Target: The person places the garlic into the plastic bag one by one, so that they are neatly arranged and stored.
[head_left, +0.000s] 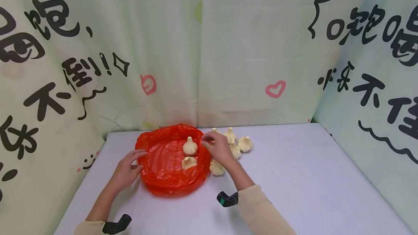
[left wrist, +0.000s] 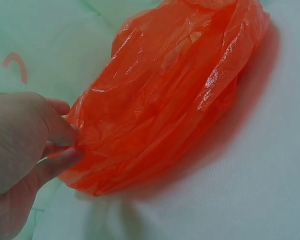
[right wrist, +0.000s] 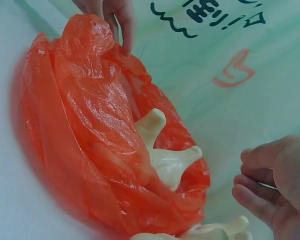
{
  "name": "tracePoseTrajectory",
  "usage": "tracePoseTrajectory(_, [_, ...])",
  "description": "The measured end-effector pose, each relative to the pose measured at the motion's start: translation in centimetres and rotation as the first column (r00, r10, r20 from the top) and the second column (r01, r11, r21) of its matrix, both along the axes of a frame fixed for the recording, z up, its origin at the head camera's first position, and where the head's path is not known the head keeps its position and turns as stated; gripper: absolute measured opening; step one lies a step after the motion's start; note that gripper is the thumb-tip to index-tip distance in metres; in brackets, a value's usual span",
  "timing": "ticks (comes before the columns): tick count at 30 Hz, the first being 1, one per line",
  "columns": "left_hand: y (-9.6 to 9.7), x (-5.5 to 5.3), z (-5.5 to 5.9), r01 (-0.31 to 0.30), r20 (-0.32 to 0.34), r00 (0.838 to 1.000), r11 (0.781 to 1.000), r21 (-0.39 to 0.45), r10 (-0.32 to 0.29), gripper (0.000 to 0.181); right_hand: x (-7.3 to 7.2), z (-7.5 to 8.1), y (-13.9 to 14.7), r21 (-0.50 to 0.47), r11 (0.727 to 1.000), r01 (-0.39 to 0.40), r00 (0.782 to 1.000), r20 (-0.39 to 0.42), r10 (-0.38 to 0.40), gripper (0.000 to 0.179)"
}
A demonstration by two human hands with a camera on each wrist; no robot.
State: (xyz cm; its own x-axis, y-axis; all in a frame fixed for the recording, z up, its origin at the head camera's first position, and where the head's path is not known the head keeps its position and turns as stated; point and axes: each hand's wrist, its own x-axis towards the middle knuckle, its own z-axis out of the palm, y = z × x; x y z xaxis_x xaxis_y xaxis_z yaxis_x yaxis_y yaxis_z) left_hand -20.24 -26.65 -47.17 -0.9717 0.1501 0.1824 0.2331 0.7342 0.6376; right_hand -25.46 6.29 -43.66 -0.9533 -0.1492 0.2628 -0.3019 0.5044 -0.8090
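A red plastic bag [head_left: 163, 162] lies spread with its mouth facing up, its film crumpled and shiny. My left hand [head_left: 127, 169] is at its left rim, where thumb and fingertips pinch the thin film in the left wrist view. Two pale garlic bulbs [head_left: 190, 146] [right wrist: 172, 165] sit inside, toward the bag's right side. My right hand [head_left: 218, 148] hovers by the right rim; the right wrist view shows its fingers [right wrist: 260, 197] loosely bent, holding nothing. Several more garlic bulbs [head_left: 245, 144] lie on the table right of the bag, some partly hidden by the right hand.
The white table [head_left: 294, 177] extends to the right and in front of the bag. Printed curtains [head_left: 241, 64] hang behind it and along both sides. Black wrist cameras [head_left: 227, 199] sit on both forearms, by the beige sleeves.
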Motion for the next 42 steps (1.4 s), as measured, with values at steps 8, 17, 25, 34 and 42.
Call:
tracePoseTrajectory(8, [0.1,0.2,0.1,-0.013,-0.004,1.000,1.000,-0.011,0.013,0.048,0.6,0.2,0.6,-0.022,1.000,0.006,1.000,-0.026,-0.007,0.010])
tracePoseTrajectory(17, [0.1,0.3,-0.1,-0.023,0.014,1.000,1.000,-0.010,0.023,0.047,1.3,0.0,1.5,-0.032,0.999,0.032,0.999,0.003,-0.032,0.016])
tracePoseTrajectory(25, [0.1,0.3,-0.3,-0.023,0.033,0.999,1.000,-0.003,0.023,0.048,2.3,-0.7,3.2,-0.029,0.999,0.040,0.999,-0.006,-0.040,0.015])
tracePoseTrajectory(34, [0.2,0.2,-0.2,-0.020,0.027,0.999,1.000,-0.005,0.021,0.052,3.4,-1.8,4.5,-0.045,0.997,0.059,0.998,0.001,-0.059,0.015])
tracePoseTrajectory(42, [0.4,0.1,0.1,-0.010,0.001,1.000,1.000,0.003,0.010,0.051,4.4,-2.7,5.1,-0.065,0.998,0.022,1.000,0.018,-0.021,0.021])
